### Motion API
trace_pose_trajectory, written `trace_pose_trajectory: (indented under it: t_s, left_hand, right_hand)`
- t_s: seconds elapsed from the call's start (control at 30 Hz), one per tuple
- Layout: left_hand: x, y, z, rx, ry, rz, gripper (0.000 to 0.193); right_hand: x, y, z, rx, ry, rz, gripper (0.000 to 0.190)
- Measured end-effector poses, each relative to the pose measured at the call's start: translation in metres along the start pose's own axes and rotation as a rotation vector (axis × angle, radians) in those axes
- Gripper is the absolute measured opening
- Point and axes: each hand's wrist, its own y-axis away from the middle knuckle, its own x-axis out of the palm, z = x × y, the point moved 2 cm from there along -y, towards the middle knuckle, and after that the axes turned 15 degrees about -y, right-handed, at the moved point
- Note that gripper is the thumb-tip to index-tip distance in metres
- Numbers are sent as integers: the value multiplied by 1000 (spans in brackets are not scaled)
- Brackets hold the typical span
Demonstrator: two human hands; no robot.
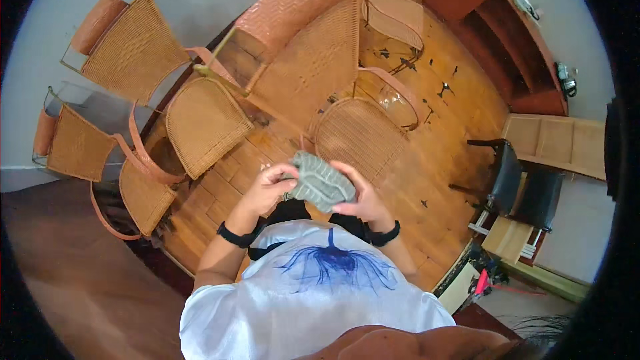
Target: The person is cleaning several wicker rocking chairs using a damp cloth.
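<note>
A folded grey-green cloth with pale lines (322, 182) is held between my two hands, in front of my waist. On its left side, my left hand (272, 187) pinches the edge between thumb and fingers. My right hand (357, 192) grips the opposite side, the thumb at the lower corner and the fingers along the top. Both wrists wear black bands. Below the hands is my white shirt with a blue print.
Just beyond the hands stands a woven chair (362, 132) with armrests. More woven chairs (210, 125) line the left wall. A reddish wooden shelf (505, 55) is at the upper right, and a black chair (502, 180) is at the right. Dark scraps lie on the wooden floor (440, 160).
</note>
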Motion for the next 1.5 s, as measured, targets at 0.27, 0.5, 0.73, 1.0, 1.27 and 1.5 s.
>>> trace_pose_trajectory:
  t_s: [0.27,0.5,0.73,1.0,1.27,1.5]
  left_hand:
    - [-31,4,-17,184,-130,-296,41]
    - [-7,22,-62,196,-150,-203,52]
    - [29,43,-74,409,-280,-124,26]
    - [81,69,-62,528,-606,-416,15]
    - [113,83,-64,453,-547,-331,23]
    - [91,81,-74,427,-733,-145,25]
  right_hand:
    - [40,-20,-12,-59,250,56,69]
    - [56,1,25,-140,385,151,60]
    - [39,29,24,-55,141,123,49]
    - [10,80,24,-125,127,243,48]
    - [14,82,4,-22,-162,226,49]
    - [6,65,2,-64,105,106,25]
